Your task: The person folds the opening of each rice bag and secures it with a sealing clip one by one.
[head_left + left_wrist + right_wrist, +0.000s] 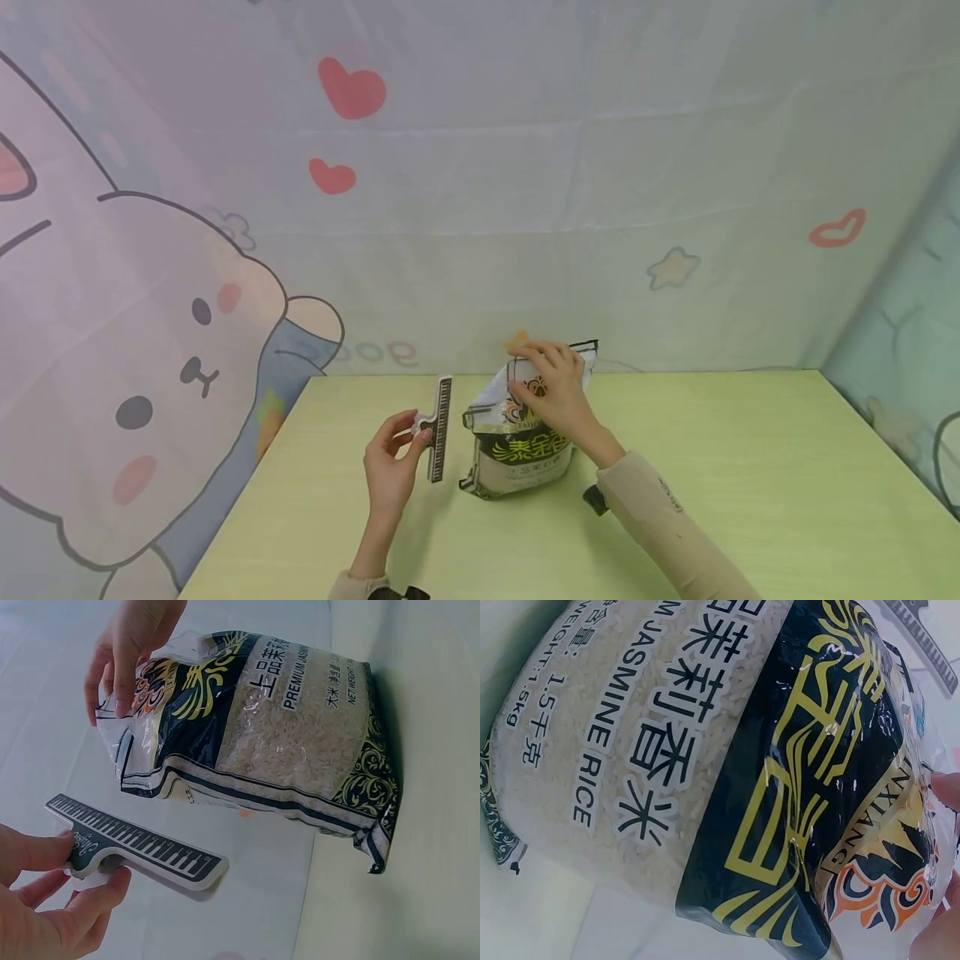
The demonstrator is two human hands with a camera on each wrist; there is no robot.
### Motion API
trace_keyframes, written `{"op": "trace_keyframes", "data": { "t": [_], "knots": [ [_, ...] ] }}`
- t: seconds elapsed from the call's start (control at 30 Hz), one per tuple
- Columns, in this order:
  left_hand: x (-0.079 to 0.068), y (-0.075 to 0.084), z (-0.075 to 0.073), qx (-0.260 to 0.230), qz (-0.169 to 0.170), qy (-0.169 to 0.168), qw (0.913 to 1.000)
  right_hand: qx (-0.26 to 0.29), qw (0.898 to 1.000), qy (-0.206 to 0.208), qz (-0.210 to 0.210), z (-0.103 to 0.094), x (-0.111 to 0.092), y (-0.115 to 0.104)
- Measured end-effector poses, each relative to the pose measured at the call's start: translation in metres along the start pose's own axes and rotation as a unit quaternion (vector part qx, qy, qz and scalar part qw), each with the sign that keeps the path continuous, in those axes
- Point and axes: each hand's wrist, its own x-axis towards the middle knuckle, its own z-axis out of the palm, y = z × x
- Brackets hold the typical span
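Two grips (393,460) (561,398) hold one clip (441,433) and one rice bag (521,473)

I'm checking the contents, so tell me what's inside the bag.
Pale rice grains show through the clear lower part of the bag. The dark printed band above hides whatever lies behind it, so how high the rice reaches cannot be seen.

"Looks where in the head view?"
"Forward and down over the table (750,467), from well back."
"And in the wrist views?"
"In the left, tipped sideways at the jasmine rice bag (277,742) and piano-keyboard clip (142,844); in the right, closest, sharing both."
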Motion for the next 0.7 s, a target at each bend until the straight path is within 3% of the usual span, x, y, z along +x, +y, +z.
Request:
{"op": "trace_keyframes", "data": {
  "t": [0.13, 0.33, 0.57, 0.7],
  "knots": [
    [0.003, -0.001, 0.003, 0.003, 0.018, 0.0, 0.9998, 0.002, 1.0, -0.001, 0.0, 0.0, 0.0, 0.0],
    [0.004, -0.003, 0.008, 0.001, 0.073, 0.009, 0.9973, 0.003, 1.0, 0.007, -0.007, 0.0, -0.001, 0.0],
    [0.006, 0.007, 0.014, 0.024, 0.028, 0.003, 0.9993, -0.008, 1.0, 0.011, -0.009, 0.001, -0.001, 0.0],
    [0.007, 0.01, 0.015, 0.023, 0.033, -0.002, 0.9992, -0.009, 1.0, 0.01, -0.007, 0.001, -0.001, 0.0]
  ]
}}
